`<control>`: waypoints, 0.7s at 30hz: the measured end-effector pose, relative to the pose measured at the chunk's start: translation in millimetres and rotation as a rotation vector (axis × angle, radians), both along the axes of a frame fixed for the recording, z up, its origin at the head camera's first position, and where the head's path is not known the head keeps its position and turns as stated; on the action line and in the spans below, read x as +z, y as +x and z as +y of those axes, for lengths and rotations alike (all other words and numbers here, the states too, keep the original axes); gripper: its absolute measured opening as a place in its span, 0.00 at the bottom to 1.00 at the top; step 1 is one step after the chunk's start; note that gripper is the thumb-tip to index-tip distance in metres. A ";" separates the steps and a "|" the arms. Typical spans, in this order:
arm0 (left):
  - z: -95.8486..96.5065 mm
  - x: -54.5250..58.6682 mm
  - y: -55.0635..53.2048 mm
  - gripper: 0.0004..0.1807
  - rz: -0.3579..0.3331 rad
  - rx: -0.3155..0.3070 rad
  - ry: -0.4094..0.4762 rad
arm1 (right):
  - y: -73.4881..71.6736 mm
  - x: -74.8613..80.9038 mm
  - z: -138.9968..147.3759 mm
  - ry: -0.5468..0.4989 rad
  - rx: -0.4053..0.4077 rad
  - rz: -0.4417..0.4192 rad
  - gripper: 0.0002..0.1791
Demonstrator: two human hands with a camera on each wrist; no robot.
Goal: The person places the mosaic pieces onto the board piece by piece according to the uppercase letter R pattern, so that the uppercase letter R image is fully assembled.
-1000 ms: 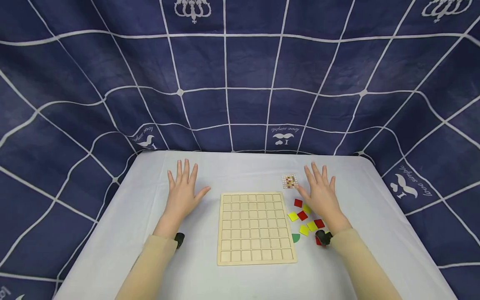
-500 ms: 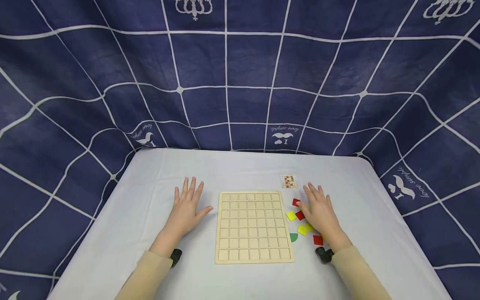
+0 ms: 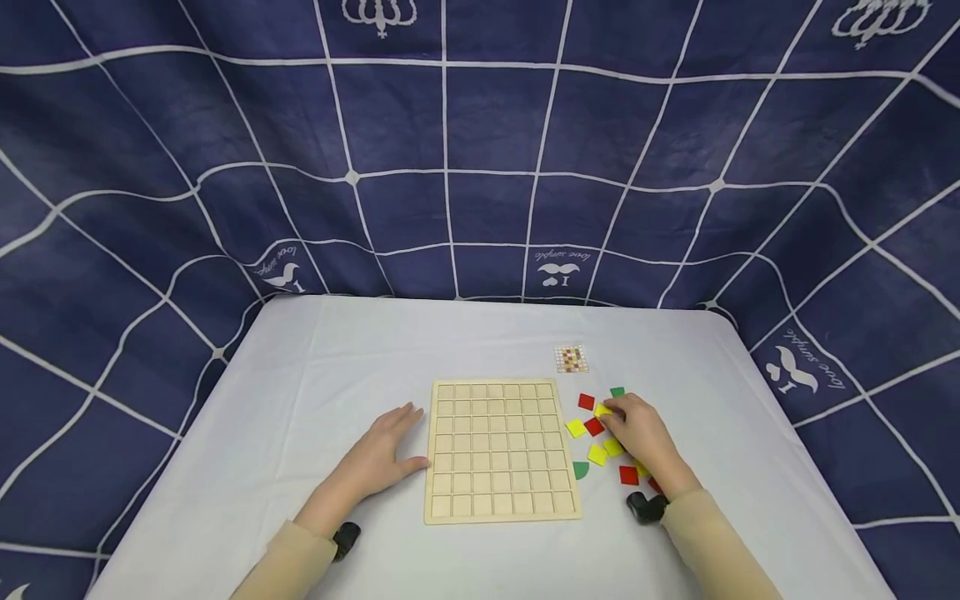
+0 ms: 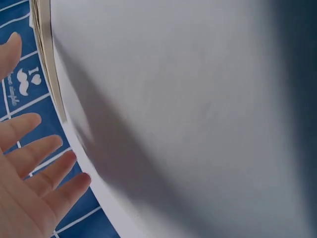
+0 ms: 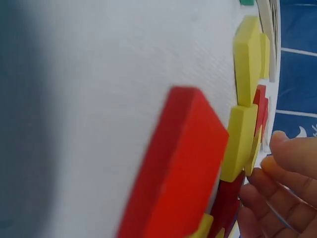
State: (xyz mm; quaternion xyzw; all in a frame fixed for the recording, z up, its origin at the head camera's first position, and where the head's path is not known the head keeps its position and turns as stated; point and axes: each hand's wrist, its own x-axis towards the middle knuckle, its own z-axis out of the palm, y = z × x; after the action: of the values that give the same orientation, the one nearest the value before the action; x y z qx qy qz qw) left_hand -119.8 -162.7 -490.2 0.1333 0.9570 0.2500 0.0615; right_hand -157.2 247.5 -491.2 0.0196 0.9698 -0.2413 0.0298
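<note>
On the white table lies a square wooden board (image 3: 503,451) with a grid of shallow cells. My left hand (image 3: 381,452) is beside its left edge, thumb at the edge and fingers loosely bent; in the left wrist view the fingers (image 4: 47,168) are spread, holding nothing. My right hand (image 3: 640,429) is over the loose tiles on the right, fingers curled, fingertips right at a yellow tile (image 3: 602,410). The right wrist view shows thumb and fingers (image 5: 292,153) close by a thin yellow tile (image 5: 254,151); I cannot tell whether they pinch it.
Red tiles (image 3: 629,475), yellow tiles (image 3: 597,454) and green pieces (image 3: 581,470) lie between board and right hand, some partly hidden under it. A small printed pattern card (image 3: 572,359) lies beyond the board's far right corner. A blue checked curtain (image 3: 487,208) surrounds the table.
Both hands have come down and closer to the person from spread poses. The left moved to the board's edge; the right's fingers curled down at the yellow tile.
</note>
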 end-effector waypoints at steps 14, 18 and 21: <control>10.9 -3.1 9.1 0.49 -0.155 -0.061 0.080 | -16.4 1.4 -1.4 -0.042 -0.092 -0.152 0.17; 11.3 -4.6 10.0 0.51 -0.164 -0.060 0.075 | -20.5 3.4 -0.4 -0.068 -0.105 -0.188 0.18; 10.9 -7.1 11.0 0.51 -0.172 -0.059 0.076 | -22.0 4.7 0.8 -0.099 -0.118 -0.206 0.18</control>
State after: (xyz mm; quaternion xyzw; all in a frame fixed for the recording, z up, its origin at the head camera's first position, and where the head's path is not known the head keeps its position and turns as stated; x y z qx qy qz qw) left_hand -108.7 -151.8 -497.3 0.1419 0.9336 0.2950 0.1458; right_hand -179.2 248.4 -486.5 0.0999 0.9457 -0.2868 0.1162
